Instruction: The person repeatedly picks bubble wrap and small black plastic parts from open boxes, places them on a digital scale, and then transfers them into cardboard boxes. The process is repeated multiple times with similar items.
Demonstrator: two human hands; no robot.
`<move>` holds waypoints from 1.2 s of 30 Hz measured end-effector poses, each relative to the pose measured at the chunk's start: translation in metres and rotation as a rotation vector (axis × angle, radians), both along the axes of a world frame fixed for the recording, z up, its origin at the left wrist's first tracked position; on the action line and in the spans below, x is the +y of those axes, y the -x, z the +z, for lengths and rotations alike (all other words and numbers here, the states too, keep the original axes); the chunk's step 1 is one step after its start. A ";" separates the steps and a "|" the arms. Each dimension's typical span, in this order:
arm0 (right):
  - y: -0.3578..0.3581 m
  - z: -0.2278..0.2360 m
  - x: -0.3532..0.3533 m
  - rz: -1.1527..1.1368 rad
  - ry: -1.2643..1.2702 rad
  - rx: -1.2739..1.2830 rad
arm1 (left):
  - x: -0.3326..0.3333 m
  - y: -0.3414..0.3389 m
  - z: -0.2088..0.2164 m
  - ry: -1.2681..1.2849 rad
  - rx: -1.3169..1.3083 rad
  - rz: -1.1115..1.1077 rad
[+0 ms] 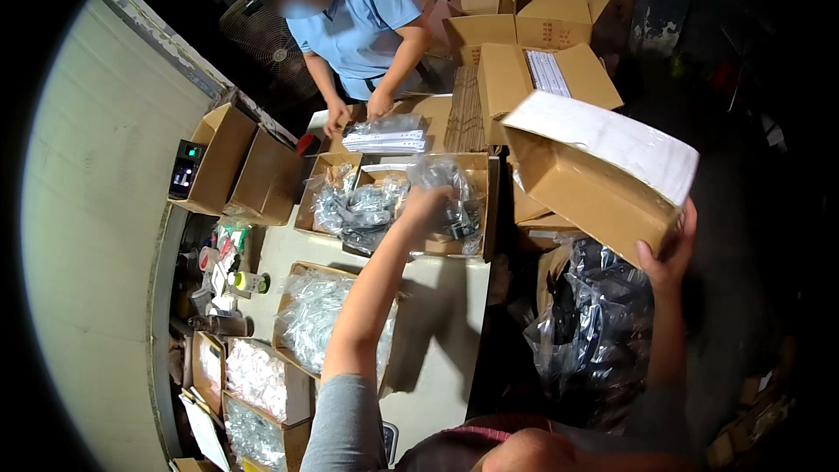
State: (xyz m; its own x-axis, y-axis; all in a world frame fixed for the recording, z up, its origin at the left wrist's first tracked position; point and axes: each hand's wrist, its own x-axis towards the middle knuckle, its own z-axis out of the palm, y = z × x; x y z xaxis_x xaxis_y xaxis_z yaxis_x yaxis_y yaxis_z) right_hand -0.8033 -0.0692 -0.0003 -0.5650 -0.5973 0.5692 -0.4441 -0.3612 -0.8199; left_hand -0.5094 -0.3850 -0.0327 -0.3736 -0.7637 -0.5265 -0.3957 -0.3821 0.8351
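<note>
Reaching with the left hand (426,201) into the open cardboard box (476,249) at the far end of the pale table (437,315), fingers curled around a clear plastic bag of small dark parts (441,177) and lifting it just above the box's contents. Holding up, with the right hand (666,255), a long cardboard carton (594,177) with a white wrapped top, to the right of that open box and tilted down toward it; thumb on the near end, remaining fingers hidden behind the carton, so grip under it cannot be told.

To do this well, probably: keep the raised carton steady and clear of the open box's rim, pinch the bag by its slack plastic and not by the parts, lift straight up to avoid dragging the neighbouring silver bags (350,210) out.

Beyond the open box, a co-worker in a blue shirt (367,17) with both hands on a stack of flat white packets (384,135). Left of the open box, more cartons of bagged hardware (306,310). Right of it, below the carton, a heap of dark bagged items (585,315).

Hard to make out: what the bags actually contain, the floor in darkness at right, anything inside the raised carton.
</note>
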 end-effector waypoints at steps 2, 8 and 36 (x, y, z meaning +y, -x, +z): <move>0.009 -0.014 0.010 -0.011 0.017 -0.033 | -0.025 -0.003 -0.049 0.095 -0.009 0.077; 0.017 -0.019 0.037 -0.169 0.026 -0.313 | -0.013 0.042 -0.072 0.726 -0.624 -0.093; -0.517 -0.052 -0.012 1.513 -0.919 -0.403 | 0.525 -0.602 0.114 0.648 0.041 1.511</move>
State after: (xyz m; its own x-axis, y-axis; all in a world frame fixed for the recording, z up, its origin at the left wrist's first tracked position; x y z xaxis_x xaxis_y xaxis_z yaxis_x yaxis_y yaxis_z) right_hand -0.2859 -0.0814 -0.0521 0.6991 -0.6800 -0.2209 0.0553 0.3595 -0.9315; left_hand 0.0931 0.1405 0.0813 0.8646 -0.5024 -0.0025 0.0136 0.0183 0.9997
